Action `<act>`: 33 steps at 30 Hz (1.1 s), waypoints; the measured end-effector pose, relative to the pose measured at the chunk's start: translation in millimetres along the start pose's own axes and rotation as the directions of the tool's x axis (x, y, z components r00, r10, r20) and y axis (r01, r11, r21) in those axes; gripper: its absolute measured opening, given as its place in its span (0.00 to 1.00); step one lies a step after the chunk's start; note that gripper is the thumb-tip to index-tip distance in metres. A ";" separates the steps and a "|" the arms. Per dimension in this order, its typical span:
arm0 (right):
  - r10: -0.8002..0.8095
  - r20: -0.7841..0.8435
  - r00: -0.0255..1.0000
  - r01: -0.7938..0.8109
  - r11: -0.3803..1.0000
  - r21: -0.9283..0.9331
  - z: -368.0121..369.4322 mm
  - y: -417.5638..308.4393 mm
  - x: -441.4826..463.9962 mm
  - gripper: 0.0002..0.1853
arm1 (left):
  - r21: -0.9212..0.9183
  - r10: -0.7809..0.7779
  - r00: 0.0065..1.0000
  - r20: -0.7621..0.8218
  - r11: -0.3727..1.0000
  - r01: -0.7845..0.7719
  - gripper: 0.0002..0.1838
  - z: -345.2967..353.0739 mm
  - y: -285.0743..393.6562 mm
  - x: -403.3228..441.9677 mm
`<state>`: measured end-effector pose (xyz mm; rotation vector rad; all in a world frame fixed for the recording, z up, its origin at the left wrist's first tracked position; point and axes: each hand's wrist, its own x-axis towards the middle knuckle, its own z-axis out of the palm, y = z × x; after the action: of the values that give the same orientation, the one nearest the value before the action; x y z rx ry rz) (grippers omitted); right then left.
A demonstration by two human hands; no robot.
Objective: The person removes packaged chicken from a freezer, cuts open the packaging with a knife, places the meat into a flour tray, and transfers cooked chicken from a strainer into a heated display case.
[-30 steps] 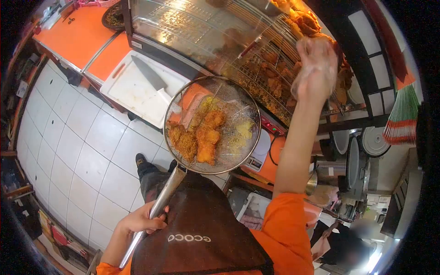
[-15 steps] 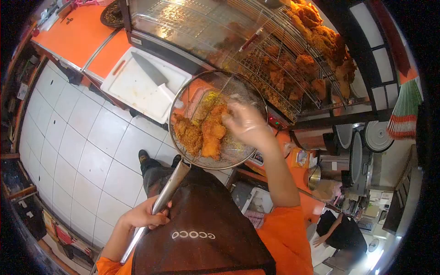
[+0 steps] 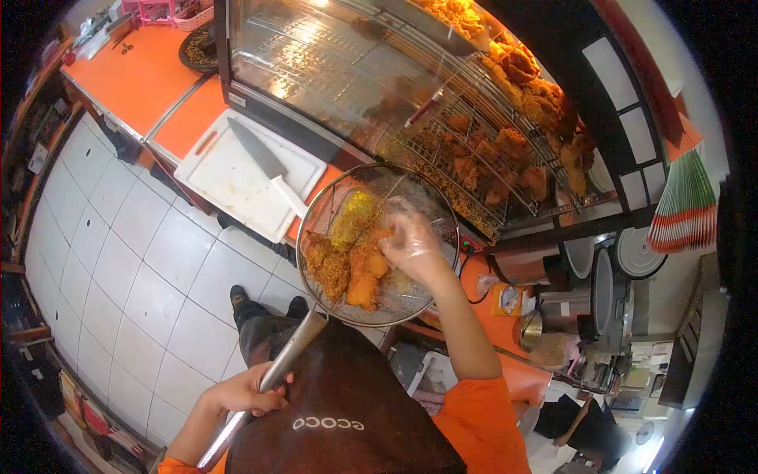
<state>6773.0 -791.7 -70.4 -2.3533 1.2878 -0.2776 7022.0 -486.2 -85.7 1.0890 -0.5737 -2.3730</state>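
Note:
My left hand (image 3: 254, 392) is wrapped round the long metal handle (image 3: 294, 347) of a round wire strainer (image 3: 347, 323). Several pieces of fried food lie in its mesh. A crumbly brown piece of fried chicken (image 3: 326, 266) is on the left, with a yellowish one (image 3: 354, 220) above. My right hand (image 3: 412, 243), in a thin clear plastic glove, reaches over the strainer's right side. Its fingers are curled against the upper end of the right-hand fried chicken piece (image 3: 365, 276); the fingertips are partly blurred.
A knife (image 3: 257, 148) rests on a white cutting board (image 3: 217, 186) left of the strainer. Behind stands a glass display case (image 3: 316, 75) with racks of fried chicken. Pots (image 3: 570, 312) stand at the right. Farther off is another person in dark clothes (image 3: 580, 423).
The strainer and the chicken now sit lower in the view, as does my right hand. The display case and counter have also shifted in view. My left hand keeps its grip on the handle.

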 end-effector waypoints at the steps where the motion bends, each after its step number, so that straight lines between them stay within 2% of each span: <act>1: -0.043 -0.006 0.999 0.042 0.997 -0.059 -4.8 -1.8 -3.3 0.19 | -0.011 0.002 1.000 -0.001 1.000 -0.002 0.25 0.1 -1.2 -0.3; 4: -0.129 0.008 0.992 0.129 0.992 0.015 -31.2 -9.6 -8.7 0.16 | -0.044 0.003 1.000 0.015 0.999 -0.003 0.25 -0.5 -3.7 -0.6; 7: 0.024 -0.098 0.995 0.003 0.964 0.265 -66.7 -10.1 -14.5 0.12 | -0.055 0.024 0.999 0.023 0.998 -0.023 0.25 -0.4 -5.1 -0.7; 8: -0.028 -0.261 0.965 0.132 0.912 0.389 -71.9 6.8 -10.4 0.11 | -0.056 0.032 0.999 0.022 0.998 -0.031 0.25 -0.4 -5.8 -1.4; 9: 0.108 -0.349 0.931 0.100 0.842 0.530 -89.2 2.9 -10.3 0.11 | -0.066 0.037 0.999 0.012 0.997 -0.036 0.24 0.0 -6.4 -1.6; 10: 0.405 -0.241 0.882 -0.112 0.676 0.728 -116.4 -13.4 -11.0 0.10 | -0.076 0.041 0.999 0.003 0.996 -0.040 0.24 1.0 -7.1 -1.7; 12: 0.418 -0.446 0.791 0.123 0.606 0.786 -144.6 -10.5 -0.1 0.08 | -0.078 0.031 0.999 -0.008 0.996 -0.032 0.23 2.2 -6.9 -1.9; 13: 0.435 -0.471 0.768 0.237 0.490 0.839 -161.0 6.9 7.7 0.07 | -0.069 0.022 1.000 -0.010 0.997 -0.023 0.23 2.3 -4.6 -2.1; 14: 0.523 -0.514 0.680 0.323 0.416 0.850 -173.6 7.8 21.0 0.10 | -0.059 0.012 1.000 -0.012 0.998 -0.012 0.23 2.8 -4.0 -2.4; 15: 0.513 -0.502 0.696 0.382 0.327 0.865 -191.8 30.1 34.5 0.14 | -0.079 0.021 1.000 0.000 0.997 -0.021 0.23 2.5 -6.0 -2.0; 17: 0.549 -0.568 0.613 0.447 0.352 0.822 -216.6 29.9 69.1 0.15 | -0.116 0.039 0.999 0.022 0.993 -0.037 0.23 0.8 -10.5 -1.5; 19: 0.587 -0.534 0.609 0.592 0.111 0.798 -236.7 35.1 99.1 0.19 | -0.109 0.016 1.000 0.001 0.994 -0.015 0.23 3.2 -6.6 -3.0; 22: 0.424 -0.642 0.639 0.633 0.185 0.752 -236.0 37.8 122.9 0.21 | -0.082 0.007 1.000 -0.007 0.997 -0.007 0.23 4.5 -3.0 -3.0; 23: 0.365 -0.662 0.655 0.667 0.132 0.733 -235.9 57.3 129.0 0.22 | -0.070 0.011 1.000 -0.008 0.997 -0.011 0.23 4.3 -2.6 -3.0; 26: 0.396 -0.696 0.599 0.657 0.255 0.710 -207.5 33.2 103.4 0.20 | -0.100 0.028 1.000 -0.008 0.995 -0.028 0.23 3.5 -4.9 -2.7; 29: 0.262 -0.718 0.645 0.548 0.496 0.673 -171.7 4.4 63.9 0.16 | -0.136 0.028 1.000 -0.007 0.990 -0.029 0.24 7.1 0.5 -6.1; 32: 0.170 -0.529 0.832 0.324 0.625 0.710 -139.1 -16.3 37.8 0.17 | -0.131 0.039 0.999 -0.006 0.991 -0.039 0.24 3.7 -0.8 -5.1; 33: 0.209 -0.415 0.886 0.174 0.680 0.713 -124.3 -27.0 30.3 0.16 | -0.120 0.036 0.999 -0.014 0.992 -0.037 0.24 4.1 -0.8 -5.0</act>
<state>6763.0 -839.4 51.0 -1.5909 1.0826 -1.1908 7021.5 -482.0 -80.8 1.0307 -0.4368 -2.3349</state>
